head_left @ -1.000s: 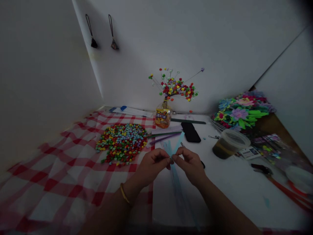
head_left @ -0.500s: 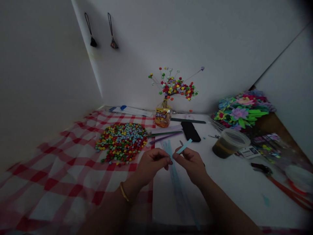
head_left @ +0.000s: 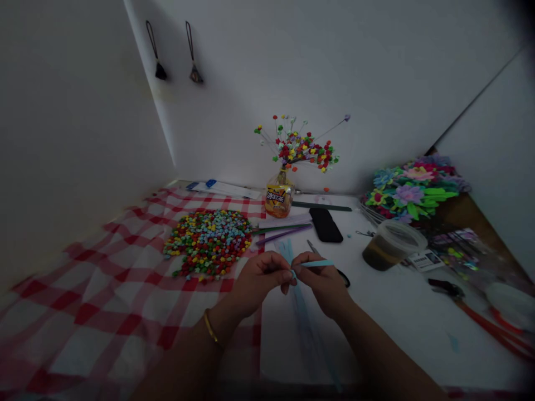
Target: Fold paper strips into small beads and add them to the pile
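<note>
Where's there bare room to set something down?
Bare white tabletop lies between the right hand and the orange-handled tool, nearer than the tub. Bare checked cloth spreads left of the star pile. It's crowded between the left hand and phone: blue strips, scissors.

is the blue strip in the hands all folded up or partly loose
Partly loose: a length of the blue strip extends across the right hand.
</note>
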Demonstrator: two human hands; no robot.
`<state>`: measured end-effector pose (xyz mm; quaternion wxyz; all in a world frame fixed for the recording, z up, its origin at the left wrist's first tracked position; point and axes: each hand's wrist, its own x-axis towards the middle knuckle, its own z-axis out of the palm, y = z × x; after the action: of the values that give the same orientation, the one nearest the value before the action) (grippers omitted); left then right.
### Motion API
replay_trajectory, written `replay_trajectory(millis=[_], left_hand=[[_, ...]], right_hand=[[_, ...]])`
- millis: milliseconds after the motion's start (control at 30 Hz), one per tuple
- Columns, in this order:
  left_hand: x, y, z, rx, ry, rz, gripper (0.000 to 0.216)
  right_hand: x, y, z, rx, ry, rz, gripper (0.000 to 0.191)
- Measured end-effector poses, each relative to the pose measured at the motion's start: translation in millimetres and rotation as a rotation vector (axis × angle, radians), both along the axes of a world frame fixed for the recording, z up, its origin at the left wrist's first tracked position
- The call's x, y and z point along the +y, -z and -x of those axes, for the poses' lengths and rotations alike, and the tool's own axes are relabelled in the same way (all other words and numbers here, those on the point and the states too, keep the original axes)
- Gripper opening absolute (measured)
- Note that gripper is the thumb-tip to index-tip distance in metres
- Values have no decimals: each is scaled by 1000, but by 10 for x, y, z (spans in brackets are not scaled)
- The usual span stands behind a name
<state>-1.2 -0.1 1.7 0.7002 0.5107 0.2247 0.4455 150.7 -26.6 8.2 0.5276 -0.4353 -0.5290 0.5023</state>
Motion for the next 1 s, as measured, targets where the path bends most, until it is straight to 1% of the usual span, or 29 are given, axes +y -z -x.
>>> replay_trajectory(millis=[100, 200, 300, 400, 500, 600, 667, 733, 867, 1000], left_hand=[[7, -3, -18, 35, -92, 7, 15], [5, -7, -20, 85, -178, 1, 9], [-8, -15, -13, 84, -173, 12, 8], [-24, -30, -10, 95, -150, 14, 12], [-32, -51, -15, 124, -184, -4, 10], [-31, -62, -27, 121, -206, -6, 12], [-28, -57, -36, 104, -207, 7, 15], [-25, -46, -42, 84, -208, 16, 16], [-26, -28, -39, 80, -196, -5, 12], [-25, -8, -36, 89, -202, -27, 8]], right_hand=[[-2, 4, 11, -59, 50, -28, 12], [3, 7, 8, -203, 172, -120, 12], [5, 14, -1, -336, 277, -221, 12], [3, 13, -9, -393, 315, -272, 12], [3, -7, -13, -372, 310, -235, 13], [6, -33, -17, -265, 229, -140, 15], [10, -40, -20, -197, 178, -109, 15], [13, -35, -24, -167, 171, -116, 14], [19, -4, -31, -154, 188, -126, 12], [34, 25, -42, -180, 180, -115, 15]])
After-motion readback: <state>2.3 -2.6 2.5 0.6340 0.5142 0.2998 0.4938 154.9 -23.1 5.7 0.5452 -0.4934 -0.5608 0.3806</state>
